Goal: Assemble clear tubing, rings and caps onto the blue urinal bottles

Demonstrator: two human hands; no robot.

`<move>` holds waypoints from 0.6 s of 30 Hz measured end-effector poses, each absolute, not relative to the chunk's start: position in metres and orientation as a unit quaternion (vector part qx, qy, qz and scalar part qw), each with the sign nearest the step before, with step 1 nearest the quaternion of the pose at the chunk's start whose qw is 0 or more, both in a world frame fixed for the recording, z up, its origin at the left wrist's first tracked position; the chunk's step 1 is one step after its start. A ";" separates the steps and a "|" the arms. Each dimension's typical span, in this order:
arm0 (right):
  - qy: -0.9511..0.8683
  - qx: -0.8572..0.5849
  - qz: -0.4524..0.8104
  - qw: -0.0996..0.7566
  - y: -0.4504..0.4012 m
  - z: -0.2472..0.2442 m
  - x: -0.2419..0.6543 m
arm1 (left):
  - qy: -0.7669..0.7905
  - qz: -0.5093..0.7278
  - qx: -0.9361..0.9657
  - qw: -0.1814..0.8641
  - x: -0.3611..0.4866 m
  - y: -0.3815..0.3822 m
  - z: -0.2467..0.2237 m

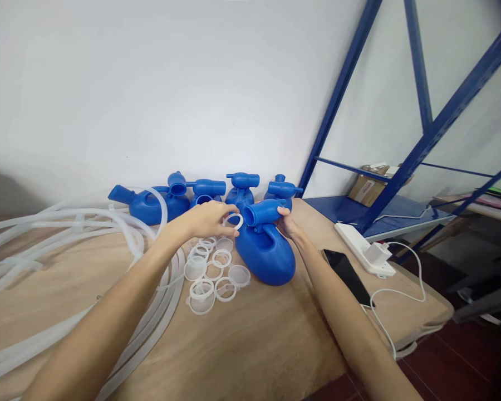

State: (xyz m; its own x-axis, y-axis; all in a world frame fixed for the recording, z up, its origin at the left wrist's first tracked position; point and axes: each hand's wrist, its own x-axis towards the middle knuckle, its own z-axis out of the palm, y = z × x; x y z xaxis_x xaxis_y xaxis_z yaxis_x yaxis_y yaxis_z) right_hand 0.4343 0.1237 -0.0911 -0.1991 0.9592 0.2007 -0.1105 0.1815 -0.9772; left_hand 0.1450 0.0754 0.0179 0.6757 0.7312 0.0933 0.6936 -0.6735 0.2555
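My left hand point(215, 220) pinches a translucent white ring point(235, 221) between thumb and fingers, just left of the open mouth of a blue bottle point(269, 257). My right hand point(287, 221) grips that bottle's blue neck piece point(265, 213) from the right, while its rounded body rests on the table. The ring and the mouth appear close, with a small gap or slight overlap that I cannot judge. Below my left hand lie several loose clear rings and caps point(214, 271), some with small tabs.
Several other blue bottles point(158, 207) stand along the wall. Coiled translucent tubing point(167, 312) covers the left of the wooden table point(250, 356). To the right are a black phone point(347, 275), a white power strip point(361, 248) with a cable, and a blue shelf frame point(342, 100).
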 end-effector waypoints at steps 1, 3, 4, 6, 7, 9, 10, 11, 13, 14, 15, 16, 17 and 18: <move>-0.563 -0.368 0.525 0.522 0.124 -0.090 0.435 | 0.383 0.112 0.910 0.114 0.150 0.075 0.022; -0.543 -0.375 0.530 0.533 0.125 -0.090 0.435 | 0.384 0.142 0.902 0.135 0.161 0.073 0.025; -0.533 -0.380 0.532 0.537 0.126 -0.091 0.434 | 0.397 0.156 0.895 0.132 0.167 0.072 0.025; -0.520 -0.388 0.537 0.539 0.126 -0.093 0.430 | 0.435 0.187 0.874 0.112 0.177 0.070 0.021; -0.513 -0.390 0.542 0.540 0.125 -0.094 0.428 | 0.448 0.206 0.863 0.111 0.181 0.070 0.018; -0.497 -0.390 0.559 0.537 0.123 -0.096 0.424 | 0.454 0.257 0.842 0.140 0.185 0.071 0.010; -0.487 -0.389 0.569 0.537 0.122 -0.096 0.422 | 0.450 0.279 0.832 0.165 0.185 0.072 0.007; -0.478 -0.387 0.576 0.538 0.120 -0.096 0.420 | 0.445 0.296 0.823 0.192 0.185 0.074 0.003; -0.469 -0.384 0.582 0.543 0.118 -0.095 0.418 | 0.440 0.313 0.809 0.231 0.184 0.078 -0.003; -0.468 -0.382 0.580 0.546 0.117 -0.094 0.418 | 0.438 0.315 0.805 0.246 0.184 0.080 -0.005; -0.470 -0.379 0.576 0.551 0.116 -0.093 0.417 | 0.435 0.317 0.803 0.257 0.183 0.082 -0.008; -0.476 -0.376 0.572 0.553 0.115 -0.092 0.418 | 0.433 0.318 0.801 0.264 0.182 0.083 -0.009; -0.484 -0.376 0.564 0.554 0.115 -0.092 0.418 | 0.433 0.320 0.800 0.263 0.182 0.084 -0.010; -0.498 -0.378 0.553 0.550 0.116 -0.093 0.419 | 0.437 0.320 0.801 0.256 0.181 0.084 -0.011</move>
